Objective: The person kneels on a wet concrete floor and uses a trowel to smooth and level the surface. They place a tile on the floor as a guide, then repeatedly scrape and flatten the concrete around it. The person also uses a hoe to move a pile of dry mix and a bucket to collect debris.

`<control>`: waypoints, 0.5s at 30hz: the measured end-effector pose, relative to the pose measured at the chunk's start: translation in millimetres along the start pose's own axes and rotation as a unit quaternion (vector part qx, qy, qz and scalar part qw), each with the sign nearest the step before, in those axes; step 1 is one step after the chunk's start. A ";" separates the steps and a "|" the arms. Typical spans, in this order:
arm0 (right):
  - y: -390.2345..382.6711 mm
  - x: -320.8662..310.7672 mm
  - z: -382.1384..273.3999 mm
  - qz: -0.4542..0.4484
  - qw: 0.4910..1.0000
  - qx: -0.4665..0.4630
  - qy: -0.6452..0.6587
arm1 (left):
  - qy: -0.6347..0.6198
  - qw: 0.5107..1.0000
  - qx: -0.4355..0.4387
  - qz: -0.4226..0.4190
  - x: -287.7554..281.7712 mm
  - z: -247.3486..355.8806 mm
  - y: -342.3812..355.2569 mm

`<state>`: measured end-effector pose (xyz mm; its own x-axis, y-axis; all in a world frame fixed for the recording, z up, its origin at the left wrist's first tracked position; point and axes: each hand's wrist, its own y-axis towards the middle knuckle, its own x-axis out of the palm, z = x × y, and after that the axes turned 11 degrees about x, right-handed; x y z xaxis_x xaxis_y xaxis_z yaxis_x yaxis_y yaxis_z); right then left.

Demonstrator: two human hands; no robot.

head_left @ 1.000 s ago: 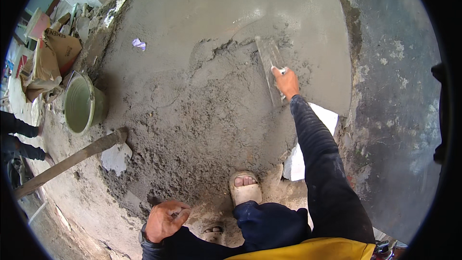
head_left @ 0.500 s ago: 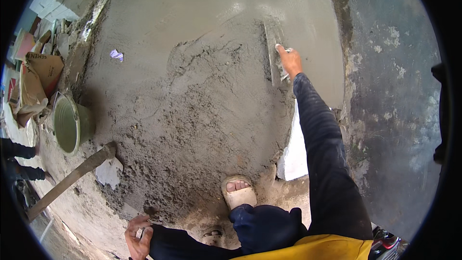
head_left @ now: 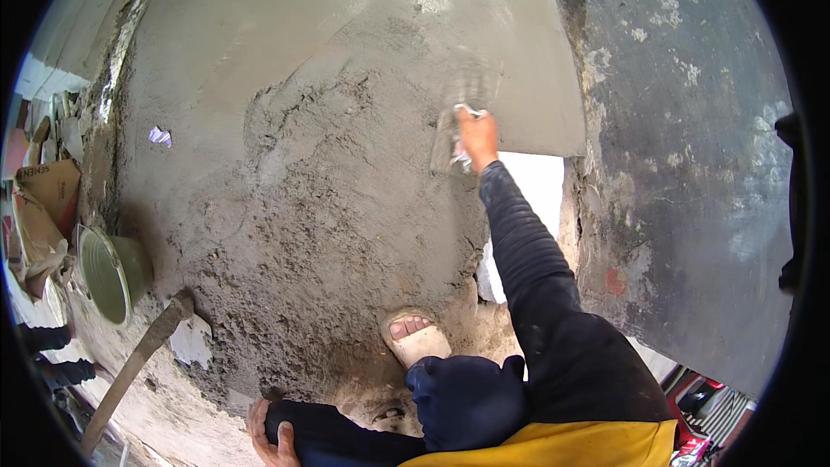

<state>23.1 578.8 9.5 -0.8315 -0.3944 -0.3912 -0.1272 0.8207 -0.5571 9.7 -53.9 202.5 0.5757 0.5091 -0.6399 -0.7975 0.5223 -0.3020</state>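
My right hand is closed around the handle of a long, flat finishing trowel. Its blade lies on the wet grey cement, blurred by motion. Beyond and right of the trowel the cement surface is smooth; nearer my feet it is rough and lumpy. My left hand rests on my bent knee with thumb and fingers apart, holding nothing. Below my right forearm lies a white sheet, partly hidden by the sleeve.
At the left stand a green bucket and a hoe with a wooden handle. Torn brown paper bags lie behind them. A purple scrap sits on the cement. A worn dark wall borders the right. My sandalled foot is at the cement's near edge.
My right hand has drawn the trowel nearer to me and a little left. My left hand has come down onto the knee. The view has shifted, showing more of the white sheet.
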 end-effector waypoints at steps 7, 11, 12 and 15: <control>-97.1 45.6 75.8 -0.037 0.930 -0.128 -0.344 | -0.062 0.998 0.008 -0.012 15.7 -37.9 12.8; -125.6 0.9 100.3 0.019 0.965 -0.061 -0.256 | -0.001 0.999 0.039 -0.034 3.1 -30.9 6.5; -137.8 -5.7 111.6 0.056 0.970 -0.106 -0.213 | 0.006 0.998 0.053 -0.039 0.4 -27.1 6.1; -154.5 -19.1 134.0 0.126 0.980 -0.012 -0.153 | -0.023 0.999 0.022 -0.037 -2.9 -14.8 4.6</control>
<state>131.0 404.1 4.8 -0.6381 -0.2800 -0.7172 0.0452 0.9163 -0.3980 1.7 -63.1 192.5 0.6417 0.4987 -0.5827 -0.7440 0.5894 -0.3149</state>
